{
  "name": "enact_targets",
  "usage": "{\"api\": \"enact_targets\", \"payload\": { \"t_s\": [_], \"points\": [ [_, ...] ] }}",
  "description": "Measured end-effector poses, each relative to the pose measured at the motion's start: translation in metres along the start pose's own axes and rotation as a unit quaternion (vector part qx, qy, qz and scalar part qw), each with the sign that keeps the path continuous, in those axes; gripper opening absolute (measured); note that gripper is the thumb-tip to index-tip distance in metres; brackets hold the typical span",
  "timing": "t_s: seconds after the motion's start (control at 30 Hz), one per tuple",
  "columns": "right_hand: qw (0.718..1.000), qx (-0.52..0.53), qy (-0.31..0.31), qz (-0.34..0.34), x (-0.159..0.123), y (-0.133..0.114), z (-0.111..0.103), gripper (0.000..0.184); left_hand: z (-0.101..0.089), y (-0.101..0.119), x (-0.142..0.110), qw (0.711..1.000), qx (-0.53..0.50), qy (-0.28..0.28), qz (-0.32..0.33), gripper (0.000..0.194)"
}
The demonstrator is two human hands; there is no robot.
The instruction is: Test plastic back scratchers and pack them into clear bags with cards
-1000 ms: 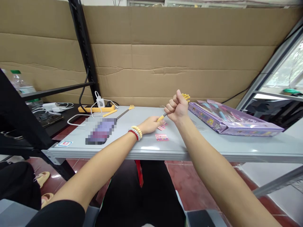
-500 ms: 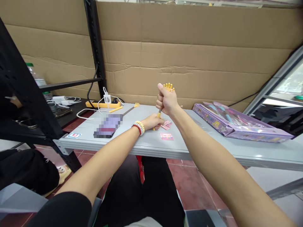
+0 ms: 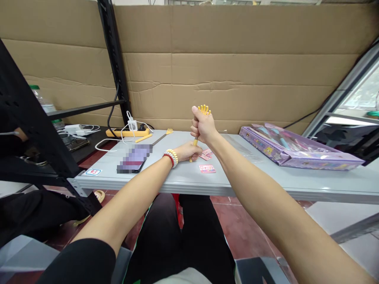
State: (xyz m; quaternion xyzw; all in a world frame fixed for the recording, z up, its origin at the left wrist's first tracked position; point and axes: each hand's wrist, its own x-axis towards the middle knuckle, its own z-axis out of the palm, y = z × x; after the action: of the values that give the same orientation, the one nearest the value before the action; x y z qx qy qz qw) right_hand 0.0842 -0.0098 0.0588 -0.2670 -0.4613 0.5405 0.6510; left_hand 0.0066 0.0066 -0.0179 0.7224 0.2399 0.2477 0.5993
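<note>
My right hand [image 3: 203,126] is a fist wrapped round a yellow back scratcher [image 3: 204,109], held nearly upright over the grey table [image 3: 266,177]; its claw end sticks out above my thumb. My left hand [image 3: 189,151], with bead bracelets on the wrist, rests on the table and pinches the scratcher's yellow handle end [image 3: 193,148] from below. Small pink cards [image 3: 207,169] lie on the table just right of my left hand.
A second back scratcher [image 3: 161,137] and a blurred phone [image 3: 134,158] lie at the table's left. A purple toy box [image 3: 293,150] sits at the right. A yellow power strip [image 3: 127,132] with chargers lies behind, beside a black rack [image 3: 112,59]. Cardboard covers the wall.
My right hand has swung the scratcher from a slant to nearly upright and drawn closer to my left hand, shortening it. My head view shifted slightly.
</note>
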Motion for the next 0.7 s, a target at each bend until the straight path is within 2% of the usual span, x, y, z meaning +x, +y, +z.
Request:
{"api": "enact_targets", "payload": {
  "t_s": [0.17,0.33,0.47,0.6,0.7],
  "points": [
    [0.999,0.045,0.002,-0.002,0.001,0.004,-0.007,0.053,-0.002,-0.001,0.001,1.0,0.018,-0.004,-0.008,0.026],
    [1.0,-0.008,0.017,0.0,-0.001,0.005,0.001,0.054,-0.001,0.0,-0.002,1.0,-0.014,-0.002,0.006,0.027],
    [1.0,-0.022,-0.011,-0.006,-0.006,0.0,0.001,0.056,0.0,0.001,-0.004,1.0,-0.011,0.01,0.014,0.027],
    [0.998,0.018,-0.033,-0.045,-0.019,-0.01,-0.011,0.052,-0.001,0.013,-0.003,0.995,0.076,0.033,0.047,0.029],
    [0.991,0.018,-0.028,-0.126,-0.035,-0.016,-0.022,0.043,0.005,0.033,-0.011,0.97,0.189,0.088,0.126,0.018]
  ]
}}
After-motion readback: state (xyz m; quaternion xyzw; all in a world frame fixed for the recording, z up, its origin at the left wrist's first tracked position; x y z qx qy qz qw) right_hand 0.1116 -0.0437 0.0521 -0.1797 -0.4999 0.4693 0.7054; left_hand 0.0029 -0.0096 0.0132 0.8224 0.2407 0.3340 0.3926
